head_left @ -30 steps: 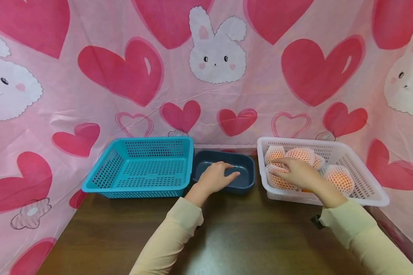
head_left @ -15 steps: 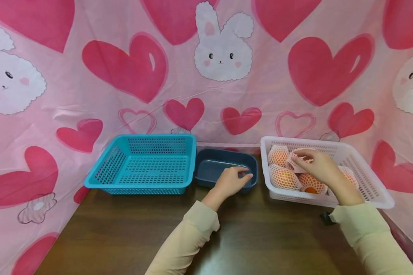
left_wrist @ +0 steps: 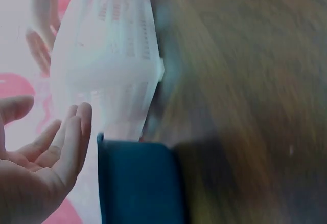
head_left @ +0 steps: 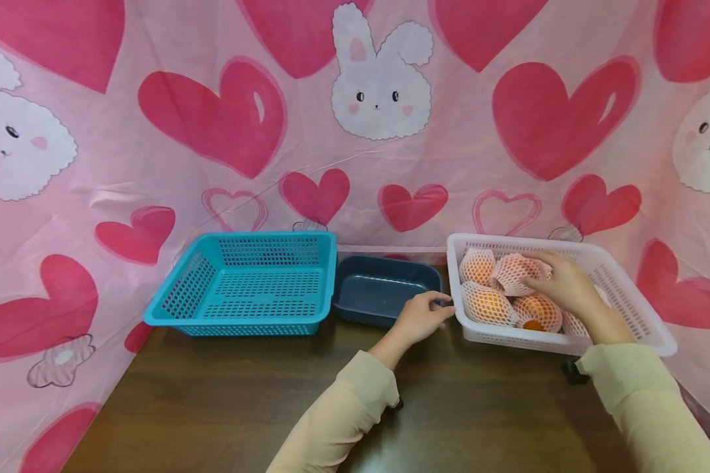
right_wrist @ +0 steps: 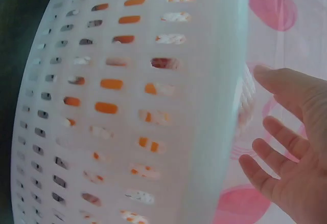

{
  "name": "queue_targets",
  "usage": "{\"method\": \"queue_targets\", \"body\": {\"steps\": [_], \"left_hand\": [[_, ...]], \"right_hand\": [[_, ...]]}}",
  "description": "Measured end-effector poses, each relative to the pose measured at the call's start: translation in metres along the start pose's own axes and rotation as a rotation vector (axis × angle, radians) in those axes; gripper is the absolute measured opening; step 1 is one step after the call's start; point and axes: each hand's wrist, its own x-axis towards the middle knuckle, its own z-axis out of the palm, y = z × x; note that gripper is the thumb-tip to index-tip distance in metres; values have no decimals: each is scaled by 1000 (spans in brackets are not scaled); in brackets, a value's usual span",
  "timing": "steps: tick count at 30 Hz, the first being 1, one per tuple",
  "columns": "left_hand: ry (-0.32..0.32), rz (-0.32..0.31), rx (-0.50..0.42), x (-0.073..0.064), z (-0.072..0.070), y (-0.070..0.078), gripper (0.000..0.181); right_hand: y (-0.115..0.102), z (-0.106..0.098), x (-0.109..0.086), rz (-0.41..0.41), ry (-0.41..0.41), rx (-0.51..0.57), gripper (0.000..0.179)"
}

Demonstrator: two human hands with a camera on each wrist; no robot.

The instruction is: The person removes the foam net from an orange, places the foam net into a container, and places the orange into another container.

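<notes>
Over the white basket [head_left: 526, 341], my right hand [head_left: 562, 282] has its fingers spread, thumb tip right at an orange fruit in a pink-white foam net [head_left: 511, 274]. The right wrist view shows that hand [right_wrist: 291, 147] beyond the basket rim, fingers apart, with only a bit of foam net [right_wrist: 246, 101] showing. Several more netted orange fruits [head_left: 488, 305] lie in the basket. My left hand [head_left: 423, 316] holds nothing and hovers by the basket's left end, in front of the dark blue tray [head_left: 355, 314]. Its fingers [left_wrist: 74, 142] are loosely bent in the left wrist view.
A turquoise basket [head_left: 242, 326] with nothing in it stands left of the tray. All three containers line the back of the brown wooden table [head_left: 213, 394]. Behind them hangs a pink cloth [head_left: 307, 151] with hearts and rabbits.
My left hand has moved right, from over the tray to the white basket's left end. My right hand has shifted right, away from the left fruits, uncovering more of them.
</notes>
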Motion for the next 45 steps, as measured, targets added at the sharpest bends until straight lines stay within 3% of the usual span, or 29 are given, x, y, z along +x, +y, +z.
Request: {"method": "queue_targets", "body": {"steps": [8,18,25,28,34,45], "left_hand": [[36,-118,-318,2,13,1,25],[94,-181,-399,6,30,7,26],[131,-192,-549,7,35,11,54],[137,-210,-610,7,37,11,56],[143,-250,-628,6,39,12,54],[144,-261,-615,7,38,13,53]], "right_hand": [[-4,2,14,-37,-132,-52,86],[-9,10,23,-62,-208,-117,93],[-11,15,26,-24,-243,-144,96],[-10,18,26,-7,-248,-159,92],[-7,24,26,18,-245,-172,85],[0,28,29,4,-216,-193,75]]}}
